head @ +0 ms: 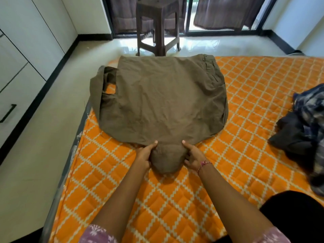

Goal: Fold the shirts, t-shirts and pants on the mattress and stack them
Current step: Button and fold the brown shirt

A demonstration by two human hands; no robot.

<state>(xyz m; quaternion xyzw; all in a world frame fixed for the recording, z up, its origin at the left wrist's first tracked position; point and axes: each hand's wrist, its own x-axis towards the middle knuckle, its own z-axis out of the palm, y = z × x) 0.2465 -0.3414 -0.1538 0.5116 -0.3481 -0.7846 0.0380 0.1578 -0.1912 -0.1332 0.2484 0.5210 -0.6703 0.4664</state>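
Note:
An olive-brown shirt [161, 99] lies spread flat, back side up, on the orange checked mattress [245, 102]. Its collar points toward me, and one sleeve hangs over the mattress's left edge. My left hand [144, 155] grips the collar's left side, thumb on top of the cloth. My right hand [192, 157], with a thread bracelet at the wrist, grips the collar's right side. A heap of dark blue plaid and black clothes [305, 130] lies unfolded at the right of the mattress.
A brown plastic stool [157, 27] stands on the pale floor just beyond the mattress's far edge. White cabinets [19, 55] line the left wall. Dark curtains [226, 11] hang at the glass doors behind.

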